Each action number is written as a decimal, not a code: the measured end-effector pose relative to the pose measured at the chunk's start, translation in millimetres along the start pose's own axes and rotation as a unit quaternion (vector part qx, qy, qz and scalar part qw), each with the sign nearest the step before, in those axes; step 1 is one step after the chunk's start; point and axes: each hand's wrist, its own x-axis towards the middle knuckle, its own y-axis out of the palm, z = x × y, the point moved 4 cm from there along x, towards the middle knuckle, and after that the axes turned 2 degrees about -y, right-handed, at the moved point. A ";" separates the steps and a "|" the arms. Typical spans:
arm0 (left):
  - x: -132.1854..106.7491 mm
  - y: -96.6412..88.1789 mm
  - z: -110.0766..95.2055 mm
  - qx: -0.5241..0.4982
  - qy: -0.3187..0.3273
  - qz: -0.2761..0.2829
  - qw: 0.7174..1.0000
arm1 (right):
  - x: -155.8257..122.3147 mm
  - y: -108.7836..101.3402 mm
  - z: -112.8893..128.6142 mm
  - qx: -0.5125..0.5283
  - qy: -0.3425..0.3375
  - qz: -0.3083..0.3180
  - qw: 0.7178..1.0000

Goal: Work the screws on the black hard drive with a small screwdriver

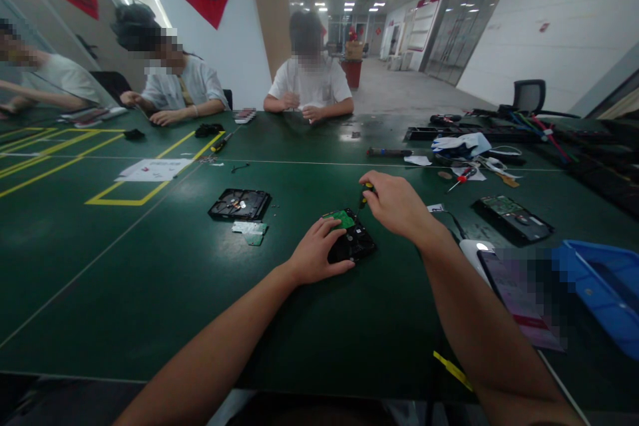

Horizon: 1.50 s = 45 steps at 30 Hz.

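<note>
the table is a wide, dark green, smooth mat with yellow tape lines on its left part; its near edge is cut off at the bottom of the view. three people sit along the far side, faces blurred.

the bin at the right is blue plastic, box-shaped with a thick rim. it is cut off by the frame edge and partly pixelated, and its inside looks dark; what it holds cannot be made out.

the drive lies flat on the table near the middle, between the two hands. it is a black rectangular block with a small green board at its far left corner.

the left hand lies over the drive's left side, fingers loosely spread on top and thumb along the near edge, pressing down rather than clasping. it hides that part of the drive.

the right hand is just beyond the drive, curled tight round a screwdriver with a yellow-and-black handle. the shaft and tip are hidden or too small to see.

to the left, well apart, lies a second drive, black, with a pale flat plate just beside it.
</note>
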 end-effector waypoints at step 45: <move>-0.2 1.7 1.8 0.002 0.004 -0.001 1.000 | 1.6 1.5 -2.1 -0.003 0.006 -0.021 1.000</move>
